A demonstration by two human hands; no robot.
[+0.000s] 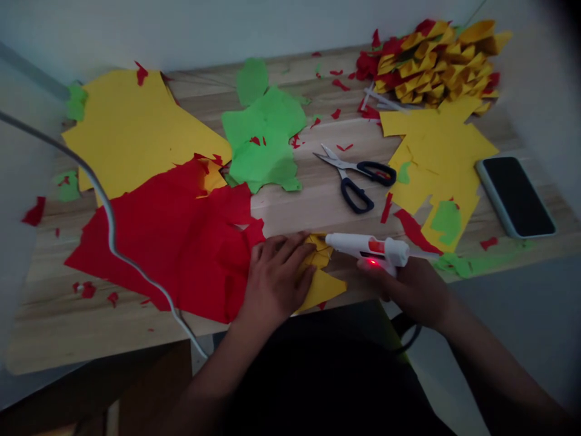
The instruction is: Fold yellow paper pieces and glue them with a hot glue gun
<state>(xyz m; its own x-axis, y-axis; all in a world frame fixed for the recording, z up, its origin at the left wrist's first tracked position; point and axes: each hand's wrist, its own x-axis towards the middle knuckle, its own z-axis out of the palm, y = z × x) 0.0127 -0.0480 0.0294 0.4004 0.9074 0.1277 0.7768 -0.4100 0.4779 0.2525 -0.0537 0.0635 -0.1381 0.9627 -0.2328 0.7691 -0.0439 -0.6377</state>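
A white glue gun (354,243) with a glowing red light is gripped in my right hand (415,287), its nozzle pointing left. The nozzle tip meets or hovers just over a small yellow paper piece (321,257); I cannot tell which. My left hand (279,278) has its fingers bent over that piece, holding it near the table's front edge. Under it lies another yellow paper scrap (324,290). A large red paper sheet (181,242) spreads beside and partly beneath my left hand. The glue gun's handle is mostly hidden by my right hand.
Dark-handled scissors (351,172) lie spread beyond the glue gun. Farther back are green paper (267,136), a large yellow sheet (136,127), cut yellow paper (436,151) and a folded yellow-and-red paper bundle (440,63). A phone (517,195) sits right; a pale cable (111,227) crosses left.
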